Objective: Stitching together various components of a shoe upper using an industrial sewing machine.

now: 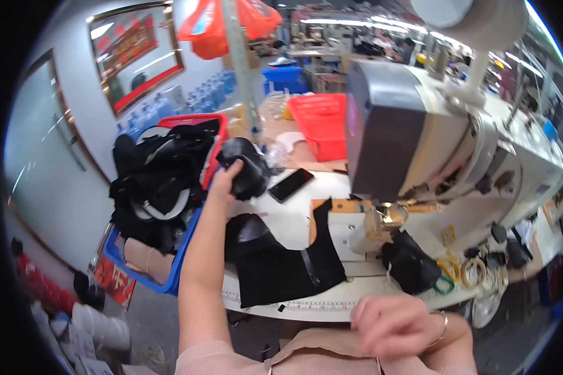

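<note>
With its arm stretched forward, my left hand [224,182] is closed on a black, glossy, cup-shaped piece [251,172], thumb on top and fingers hidden. This piece is beside the heaped basket. Below it on the white sewing table lies a flat black fabric piece [281,275] with a shiny rounded part at its left end. My right hand [391,325] hovers in front of my body near the table's front edge. Its fingers look bent but are blurred, and nothing shows in them. The sewing machine [388,125] stands right of the fabric.
A blue basket [175,278] and a red basket [221,134] at left hold heaped black pieces. A phone [292,185] lies by a metal post [241,75]. Another black piece [410,265] and tape rolls [472,272] sit at right. A red crate [322,125] stands behind.
</note>
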A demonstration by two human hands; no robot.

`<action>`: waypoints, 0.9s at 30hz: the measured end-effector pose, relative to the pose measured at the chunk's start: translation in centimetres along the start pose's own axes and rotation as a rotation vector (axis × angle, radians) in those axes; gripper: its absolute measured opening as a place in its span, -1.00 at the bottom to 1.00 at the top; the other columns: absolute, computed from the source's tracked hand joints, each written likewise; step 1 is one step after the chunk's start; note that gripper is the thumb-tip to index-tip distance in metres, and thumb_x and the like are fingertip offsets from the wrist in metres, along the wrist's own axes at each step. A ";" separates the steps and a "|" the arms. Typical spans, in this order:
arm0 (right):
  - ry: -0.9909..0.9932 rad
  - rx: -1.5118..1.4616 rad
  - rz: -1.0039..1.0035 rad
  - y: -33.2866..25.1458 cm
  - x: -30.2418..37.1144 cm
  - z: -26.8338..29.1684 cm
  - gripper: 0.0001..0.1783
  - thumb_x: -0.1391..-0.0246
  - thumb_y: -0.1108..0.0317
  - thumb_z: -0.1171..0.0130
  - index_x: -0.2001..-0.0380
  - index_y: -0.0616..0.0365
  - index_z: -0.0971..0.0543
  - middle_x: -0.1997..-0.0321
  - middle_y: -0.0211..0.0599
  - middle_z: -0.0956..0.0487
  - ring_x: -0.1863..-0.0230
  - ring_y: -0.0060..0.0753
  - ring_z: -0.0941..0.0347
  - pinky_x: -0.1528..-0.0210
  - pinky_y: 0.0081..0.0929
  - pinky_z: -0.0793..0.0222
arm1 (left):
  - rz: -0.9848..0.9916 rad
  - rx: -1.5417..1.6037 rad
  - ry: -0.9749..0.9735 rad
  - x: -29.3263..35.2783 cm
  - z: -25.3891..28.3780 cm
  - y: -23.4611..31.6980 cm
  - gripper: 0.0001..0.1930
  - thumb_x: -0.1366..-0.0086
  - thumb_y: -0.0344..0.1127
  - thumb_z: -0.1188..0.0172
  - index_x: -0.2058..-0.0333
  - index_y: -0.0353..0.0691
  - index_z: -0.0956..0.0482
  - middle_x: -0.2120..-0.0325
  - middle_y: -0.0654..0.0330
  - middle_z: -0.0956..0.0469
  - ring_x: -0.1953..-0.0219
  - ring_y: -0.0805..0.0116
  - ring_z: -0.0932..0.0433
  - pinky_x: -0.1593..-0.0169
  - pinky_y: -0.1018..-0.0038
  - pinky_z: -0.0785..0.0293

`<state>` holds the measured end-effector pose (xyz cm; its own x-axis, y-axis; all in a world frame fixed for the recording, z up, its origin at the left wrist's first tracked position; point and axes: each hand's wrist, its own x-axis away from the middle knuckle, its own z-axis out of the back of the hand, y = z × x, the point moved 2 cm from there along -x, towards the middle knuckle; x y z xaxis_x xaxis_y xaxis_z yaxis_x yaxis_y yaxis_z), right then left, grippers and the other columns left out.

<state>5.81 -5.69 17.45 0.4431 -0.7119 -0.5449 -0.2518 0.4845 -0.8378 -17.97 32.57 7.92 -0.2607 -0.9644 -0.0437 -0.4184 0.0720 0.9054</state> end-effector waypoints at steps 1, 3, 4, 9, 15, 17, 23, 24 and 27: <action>-0.108 -0.123 0.040 -1.5 -1.4 -0.9 -0.86 -0.05 0.47 -0.10 0.46 0.37 -0.54 0.44 -0.13 -0.46 0.39 -0.22 -0.34 0.28 -0.34 -0.29 | 0.042 0.002 0.040 -2.8 1.3 -0.9 -0.57 -0.05 -0.18 -0.32 0.15 -0.26 -0.45 0.30 0.14 -0.56 0.32 0.24 -0.58 0.19 0.32 -0.51; -0.277 -0.306 0.091 -2.0 -3.7 -1.4 -0.80 -0.10 0.46 -0.06 0.49 0.40 -0.54 0.41 -0.08 -0.46 0.40 -0.17 -0.34 0.30 -0.27 -0.28 | 0.070 -0.147 0.254 -6.5 4.7 -4.1 -0.43 -0.01 -0.17 -0.35 0.04 -0.32 -0.41 0.23 0.10 -0.55 0.25 0.20 -0.57 0.12 0.29 -0.48; -0.065 -0.279 0.125 -4.4 -3.5 -3.4 -0.75 -0.01 0.21 -0.20 0.44 0.20 -0.61 0.41 -0.19 -0.52 0.40 -0.22 -0.47 0.37 -0.44 -0.37 | -0.080 -0.487 0.327 -9.1 10.0 -6.7 -0.38 0.02 -0.09 -0.36 0.05 -0.37 -0.43 0.14 0.04 -0.51 0.17 0.18 -0.54 0.06 0.31 -0.44; 0.143 -0.424 0.275 -2.6 -3.6 -3.2 -0.83 0.07 0.30 -0.29 0.45 0.18 -0.60 0.46 -0.33 -0.48 0.45 -0.36 -0.43 0.44 -0.52 -0.30 | 0.109 -1.310 0.423 -9.5 9.2 -9.1 -0.22 0.16 0.22 -0.31 0.27 -0.53 -0.53 0.30 -0.16 -0.55 0.22 0.09 -0.57 0.13 0.37 -0.45; 0.092 -0.552 0.172 -3.0 -4.2 -3.6 -0.80 0.08 0.27 -0.29 0.44 0.18 -0.60 0.50 -0.33 -0.47 0.48 -0.39 -0.41 0.47 -0.52 -0.28 | -0.153 -1.375 0.145 -1.8 1.9 -1.8 -0.30 0.06 0.03 -0.30 0.07 -0.45 -0.42 0.13 -0.15 -0.48 0.06 0.08 -0.48 0.01 0.35 -0.38; -0.015 -0.475 0.208 -1.3 -2.9 -2.0 -0.78 0.07 0.23 -0.29 0.43 0.16 -0.60 0.51 -0.34 -0.48 0.50 -0.39 -0.40 0.47 -0.51 -0.29 | -0.161 -1.153 -0.020 2.6 -2.4 -0.9 -0.41 -0.02 -0.09 -0.27 0.05 -0.40 -0.43 0.16 -0.06 -0.52 0.11 0.20 -0.50 0.04 0.43 -0.38; 0.195 0.158 -0.364 4.3 5.6 3.0 -0.93 0.08 0.48 -0.22 0.45 0.19 -0.57 0.44 -0.28 -0.54 0.41 -0.42 -0.46 0.36 -0.55 -0.35 | -0.359 -1.187 -0.557 20.9 -10.0 -4.3 -0.46 0.08 -0.28 -0.37 0.07 -0.26 -0.45 0.13 0.02 -0.48 0.06 0.12 -0.45 -0.04 0.37 -0.35; 0.334 0.325 -0.401 4.7 7.8 3.6 -0.92 0.09 0.49 -0.22 0.44 0.20 -0.57 0.44 -0.27 -0.54 0.41 -0.42 -0.46 0.36 -0.55 -0.35 | -0.304 -1.025 -0.606 22.3 -10.6 -6.7 -0.46 0.09 -0.29 -0.39 0.08 -0.26 -0.46 0.12 0.03 -0.47 0.05 0.13 -0.44 -0.04 0.36 -0.35; 0.837 0.764 -0.414 5.8 13.0 6.3 -0.85 0.14 0.52 -0.24 0.39 0.21 -0.57 0.46 -0.27 -0.54 0.43 -0.46 -0.47 0.34 -0.57 -0.36 | -0.356 -0.955 -0.620 26.6 -12.8 -11.2 -0.50 0.04 -0.29 -0.37 0.09 -0.25 -0.47 0.12 0.05 -0.47 0.04 0.13 -0.44 -0.03 0.36 -0.36</action>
<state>15.48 -8.95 5.78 -0.3962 -0.8564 -0.3312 0.4766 0.1165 -0.8714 -9.10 2.90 2.03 -0.7472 -0.5855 -0.3145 0.1957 -0.6460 0.7378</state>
